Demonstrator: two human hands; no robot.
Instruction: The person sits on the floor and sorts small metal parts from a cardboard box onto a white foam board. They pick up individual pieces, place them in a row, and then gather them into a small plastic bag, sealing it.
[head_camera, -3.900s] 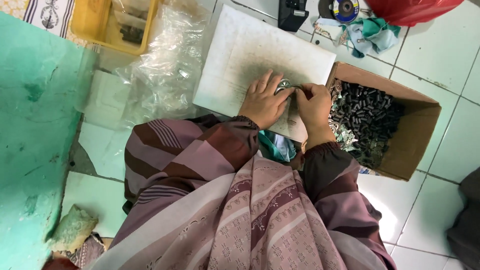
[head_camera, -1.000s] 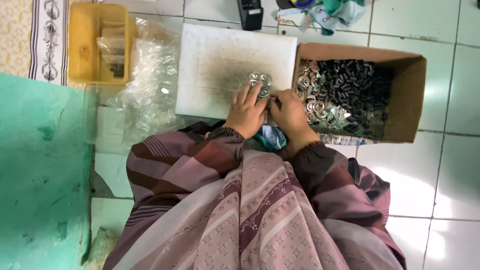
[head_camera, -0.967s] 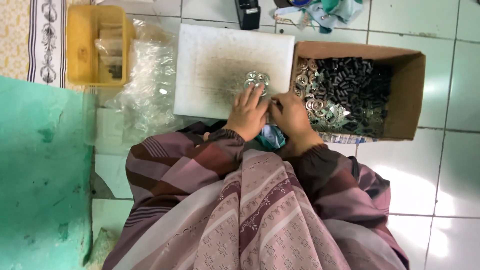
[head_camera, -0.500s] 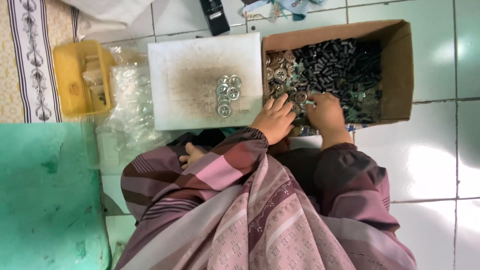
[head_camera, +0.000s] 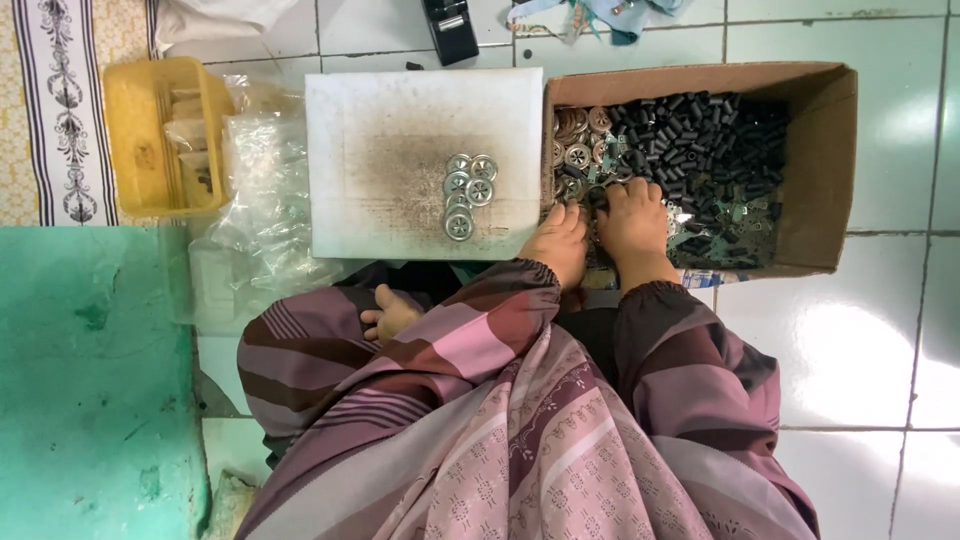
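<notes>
Both hands knuckles-up in box

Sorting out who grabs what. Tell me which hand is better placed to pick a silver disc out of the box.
Left, probably. The left hand rests at the cardboard box's near-left corner beside the silver discs; the right hand lies over the black cylinders.

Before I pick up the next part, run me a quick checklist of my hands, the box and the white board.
1. Left hand at the open brown cardboard box: ok, at its near left corner.
2. Right hand inside the box: ok, on the small black cylindrical pieces.
3. Fingers holding a part: cannot tell, tips buried.
4. Round silver metal discs within reach: ok, just beyond the left hand.
5. Assembled silver discs on the white square board: ok, clustered near its right edge.
</notes>
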